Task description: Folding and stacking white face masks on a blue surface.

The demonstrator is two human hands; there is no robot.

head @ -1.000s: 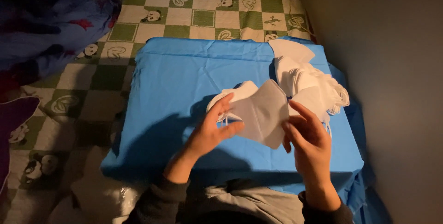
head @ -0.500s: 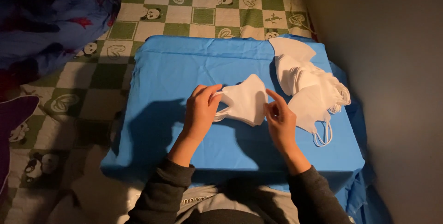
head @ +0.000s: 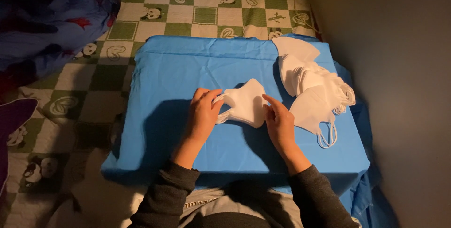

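Note:
A small stack of folded white face masks (head: 246, 103) lies in the middle of a blue cloth-covered surface (head: 178, 77). My left hand (head: 202, 115) pinches the stack's left end by the ear loops. My right hand (head: 279, 122) rests against its right edge, fingers touching the masks. To the right lies a fanned row of several more white masks (head: 307, 82), with ear loops hanging from the nearest one.
The blue cloth covers a low box-like table on a green and white checkered blanket (head: 206, 7) with animal prints. A dark blue quilt (head: 42, 21) lies at the upper left. A grey wall (head: 399, 92) runs close along the right.
The mask was lifted in both hands a second ago. It has come down onto the blue cloth and slightly left, and my hands now press its two ends.

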